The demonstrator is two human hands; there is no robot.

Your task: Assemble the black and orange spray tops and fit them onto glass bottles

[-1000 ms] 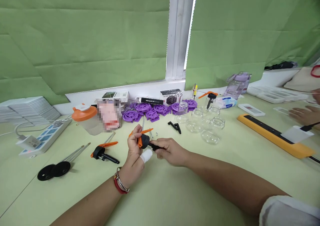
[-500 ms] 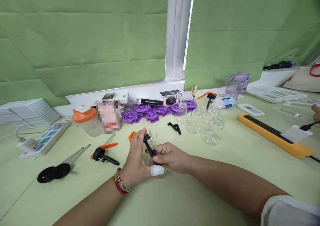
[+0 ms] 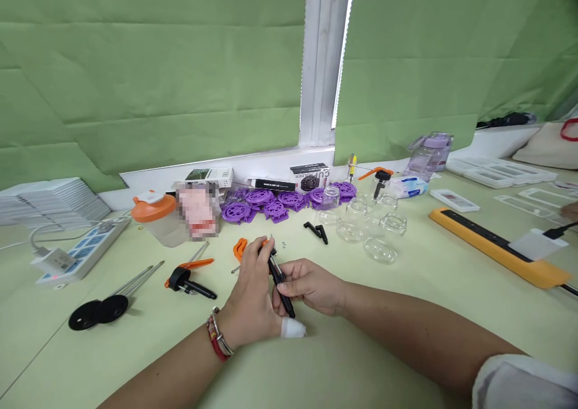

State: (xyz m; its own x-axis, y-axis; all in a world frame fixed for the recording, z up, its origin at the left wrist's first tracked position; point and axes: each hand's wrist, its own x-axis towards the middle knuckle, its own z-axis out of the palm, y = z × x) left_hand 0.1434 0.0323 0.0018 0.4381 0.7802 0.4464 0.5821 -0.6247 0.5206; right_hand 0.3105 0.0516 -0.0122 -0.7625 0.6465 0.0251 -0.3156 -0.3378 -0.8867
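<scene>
Both hands hold a black pump-like part (image 3: 285, 300) with a slim metal rod, tilted above the table. My left hand (image 3: 253, 297) has its fingers around the upper end and largely hides it; its thumb carries a white wrap (image 3: 292, 327) and sticks out below. The fingers of my right hand (image 3: 311, 285) pinch the black tube at its middle. Just beyond the left fingers are orange levers (image 3: 239, 249). A similar assembly (image 3: 180, 278), with a black round cap, orange lever and black tube, lies left of my left hand.
Two black discs with metal rods (image 3: 112, 308) lie at left. Small black elbow pieces (image 3: 321, 234), clear glass jars (image 3: 380, 249) and purple slotted parts (image 3: 237, 212) lie farther back. A shaker bottle (image 3: 154, 207) stands back left. At right is an orange power strip (image 3: 487, 243), near another person's hand.
The black part has shifted slightly down and right, and its lower end now shows below the right fingers. My left hand has tilted, its wrapped thumb moving down and right.
</scene>
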